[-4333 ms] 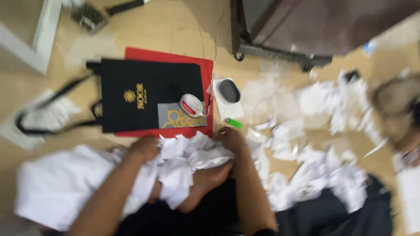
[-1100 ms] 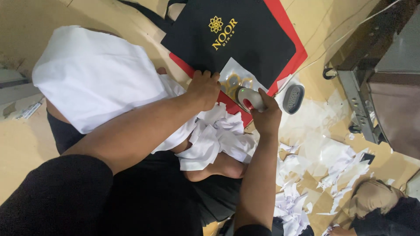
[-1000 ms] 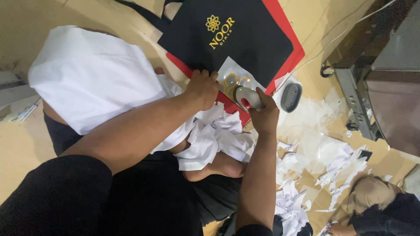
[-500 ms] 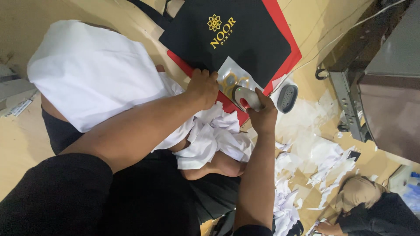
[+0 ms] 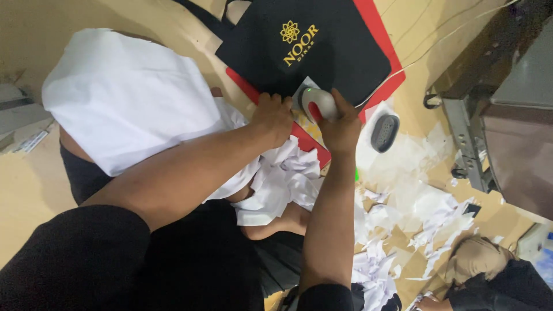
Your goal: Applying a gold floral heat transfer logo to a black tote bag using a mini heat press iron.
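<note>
- The black tote bag (image 5: 322,43) was matt woven cloth.
- The mat (image 5: 383,75) beneath it was smooth red sheet.
- The handheld device (image 5: 318,102) was glossy white plastic.
- The scraps (image 5: 403,190) were thin white paper, crumpled.
- The floor (image 5: 34,190) was smooth pale wood.

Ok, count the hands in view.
2: the left hand presses the sheet on the black bag; the right hand grips the small white device. Others may be hidden.

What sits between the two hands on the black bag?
In the head view, a patterned transfer sheet lies between the left hand and right hand, which grips a small press.
</note>
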